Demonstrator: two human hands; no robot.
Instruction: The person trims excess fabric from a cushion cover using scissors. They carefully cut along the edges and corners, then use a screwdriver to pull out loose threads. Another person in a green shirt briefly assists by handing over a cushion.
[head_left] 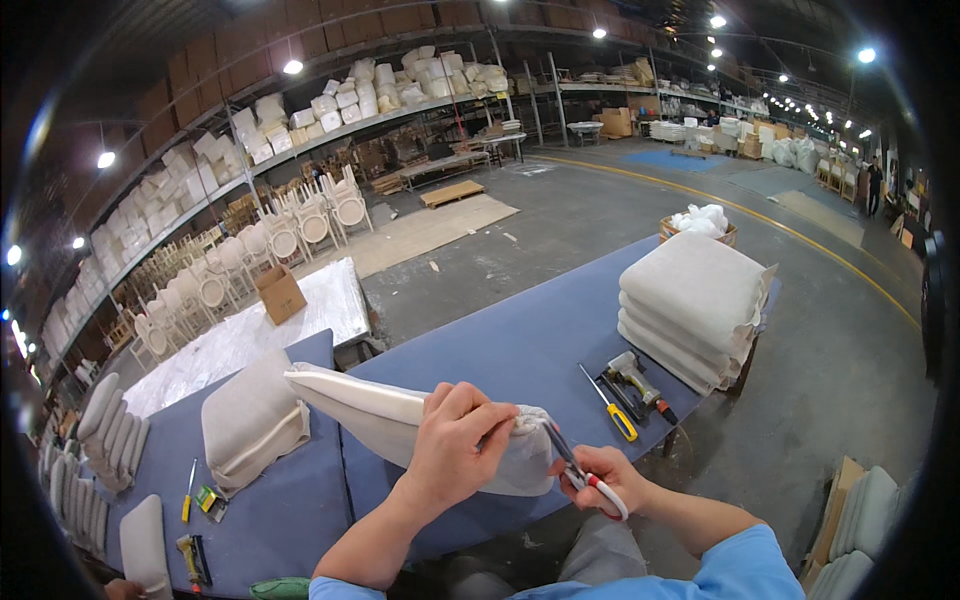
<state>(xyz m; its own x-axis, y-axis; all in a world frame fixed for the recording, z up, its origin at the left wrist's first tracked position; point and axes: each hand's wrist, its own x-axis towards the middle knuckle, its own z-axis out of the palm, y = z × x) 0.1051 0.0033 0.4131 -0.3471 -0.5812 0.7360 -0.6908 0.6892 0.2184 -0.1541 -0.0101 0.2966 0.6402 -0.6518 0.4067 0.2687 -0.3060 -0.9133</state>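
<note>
A pale fabric-covered seat cushion is tilted up on edge over the blue table, its underside partly turned toward me. My left hand pinches the gathered fabric at the cushion's right corner. In my right hand are scissors with red-and-white handles. Their dark blades point up and left, touching or very close to the bunched fabric beside my left fingertips. How far the blades are parted is too small to make out.
To the right stand stacked cushions, with a staple gun and a yellow-handled screwdriver before them. Further left lie another cushion, a second screwdriver and a second staple gun. A person's hand shows at the lower left.
</note>
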